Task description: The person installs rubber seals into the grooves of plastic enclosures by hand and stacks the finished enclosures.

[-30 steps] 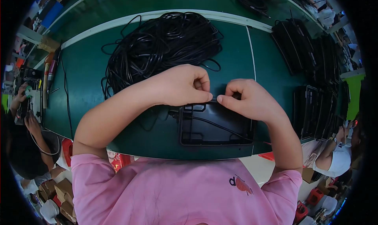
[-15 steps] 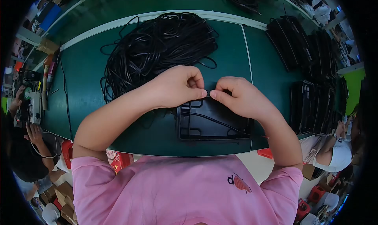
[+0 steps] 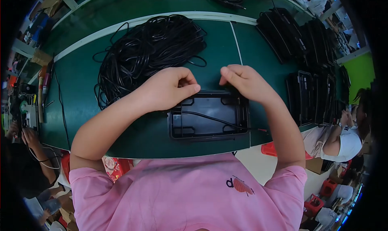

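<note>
A black plastic case (image 3: 210, 116) lies open side up near the front edge of the green table, with a black cable (image 3: 210, 118) running across its inside and out at the right. My left hand (image 3: 171, 89) is pinched at the case's upper left corner; what it holds, if anything, is too small to make out. Above the case's upper right part, my right hand (image 3: 244, 81) has its fingers curled, with thumb and index finger together. Whether something small is between them cannot be seen. Beyond my left hand lies a big tangle of black cable (image 3: 149, 49).
Black cases (image 3: 301, 97) are stacked on the right, with more (image 3: 283, 35) behind them. At the left edge lie tools (image 3: 43, 89) and a thin cable (image 3: 62, 105). Co-workers' hands show at the far left (image 3: 30, 138) and far right (image 3: 344, 118).
My right hand has risen and parted from my left hand, leaving the case's far edge in view. The view has shifted, so the table and case appear further left.
</note>
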A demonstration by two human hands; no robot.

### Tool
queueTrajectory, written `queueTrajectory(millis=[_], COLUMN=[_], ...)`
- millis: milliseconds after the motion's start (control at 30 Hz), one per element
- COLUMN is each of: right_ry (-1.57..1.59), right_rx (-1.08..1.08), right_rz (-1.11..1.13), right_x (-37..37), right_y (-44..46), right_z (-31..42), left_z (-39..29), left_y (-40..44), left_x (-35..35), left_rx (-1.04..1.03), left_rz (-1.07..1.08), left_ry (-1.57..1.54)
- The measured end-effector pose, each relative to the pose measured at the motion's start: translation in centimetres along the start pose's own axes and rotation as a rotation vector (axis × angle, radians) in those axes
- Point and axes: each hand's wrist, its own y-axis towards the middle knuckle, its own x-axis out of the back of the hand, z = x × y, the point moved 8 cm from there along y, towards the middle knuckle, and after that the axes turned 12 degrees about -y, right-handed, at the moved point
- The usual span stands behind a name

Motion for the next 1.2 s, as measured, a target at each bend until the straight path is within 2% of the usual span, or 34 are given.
queueTrajectory(millis=[100, 167, 333, 367, 400, 433, 500, 533, 600, 667, 700, 733, 800, 833, 900, 967, 1033, 1100, 1200], right_ry=[0.064, -0.392, -0.413, -0.258, -0.101, -0.100, -0.293, -0.293, -0.027, 0.111, 0.155, 0.191, 0.152, 0.100, -0.112, -0.398, -0.514, -0.538, -0.598], right_rx=[-0.158, 0.061, -0.004, 0.005, 0.014, 0.013, 0.055, 0.053, 0.006, -0.045, -0.095, -0.083, 0.145, 0.278, 0.434, 0.468, 0.521, 0.502, 0.549], right_rz=[-0.082, -0.155, -0.197, -0.288, -0.375, -0.372, -0.544, -0.541, -0.698, -0.797, -0.866, -1.020, -1.176, -1.146, -0.800, -0.486, -0.481, -0.518, -0.623], right_x=[0.8, -0.6, -0.8, -0.2, 0.3, 0.1, 0.4, 0.3, 1.4, 2.6, 3.6, 4.8, 6.0, 5.4, 2.0, -1.8, -4.2, -5.1, -5.5], right_y=[-1.1, -1.3, -1.9, -2.2, -2.4, -2.5, -3.6, -3.7, -4.4, -5.7, -7.2, -9.5, -14.7, -16.5, -17.1, -14.0, -13.0, -12.4, -12.7], right_z=[-1.3, 0.9, 0.4, 0.0, -0.3, -0.3, 0.8, 0.8, -0.6, -3.0, -3.6, -3.4, -0.4, 1.8, 6.2, 10.2, 10.3, 9.5, 9.2], left_z=[0.9, 1.4, 0.8, 1.1, 0.6, 0.0, -0.2, -0.4, -0.8, -1.5, -3.0, -4.2, -4.3, -4.3, -3.5, -3.1, -1.7, -1.6, -1.9], left_y=[-0.3, -0.7, -1.3, -1.4, -1.8, -2.2, -2.6, -2.7, -2.8, -3.7, -5.2, -7.0, -9.7, -10.9, -12.5, -12.8, -12.5, -12.4, -14.2], left_x=[0.5, 0.1, 0.3, 0.2, 0.4, 0.7, 0.3, 0.2, 0.5, 1.1, 1.1, 0.9, -0.6, -1.8, -4.0, -5.7, -6.9, -6.6, -6.7], left_rx=[0.041, 0.071, -0.071, -0.074, -0.176, -0.275, -0.269, -0.275, -0.354, -0.427, -0.575, -0.719, -0.731, -0.727, -0.740, -0.757, -0.840, -0.867, -1.112], left_rz=[-0.039, -0.050, -0.182, -0.182, -0.236, -0.288, -0.295, -0.303, -0.340, -0.381, -0.413, -0.440, -0.251, -0.171, -0.113, -0.108, -0.090, -0.171, -0.282], left_ry=[-0.019, -0.034, 0.012, 0.012, 0.038, 0.064, 0.097, 0.137, 0.200, 0.268, 0.409, 0.550, 0.599, 0.639, 0.708, 0.766, 0.924, 0.883, 0.867])
